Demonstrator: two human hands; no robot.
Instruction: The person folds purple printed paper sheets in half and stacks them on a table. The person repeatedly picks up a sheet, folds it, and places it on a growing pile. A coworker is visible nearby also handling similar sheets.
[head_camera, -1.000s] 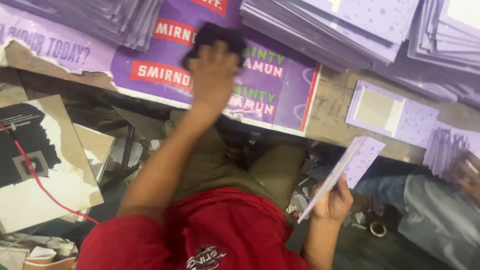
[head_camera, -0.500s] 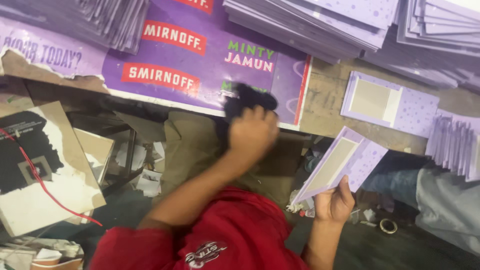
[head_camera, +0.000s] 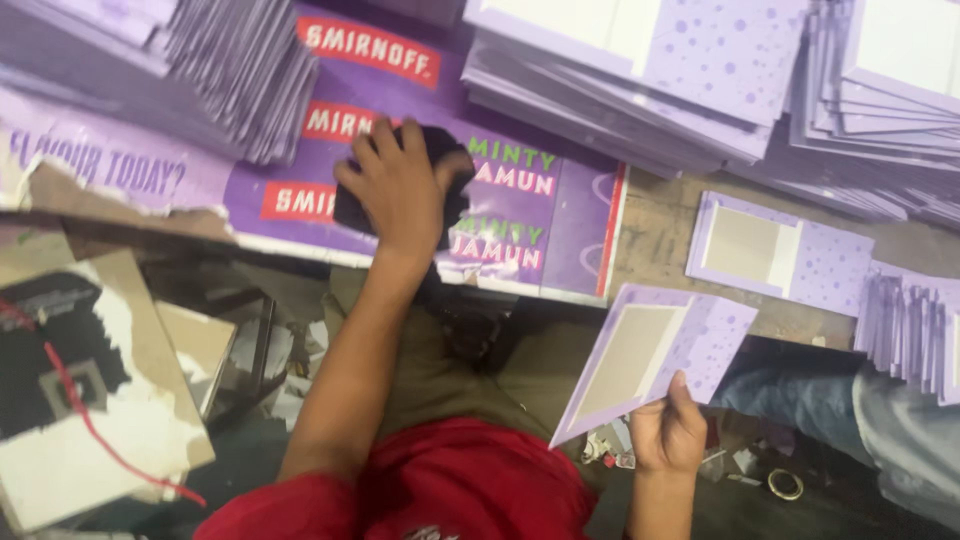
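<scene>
Risk: tall stacks of lilac sheets crowd the table edge; a stray elbow could tip them. Left hand, arm extended, presses a black cloth onto a purple poster, fingers curled over it. Right hand pinches a lilac card low, tilted; weak grip, may slip.

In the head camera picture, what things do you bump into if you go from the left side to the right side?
Torn board with a red cord → left hand on a black cloth → right hand holding a purple card → flat purple card on the table → standing bunch of purple cards.
</scene>
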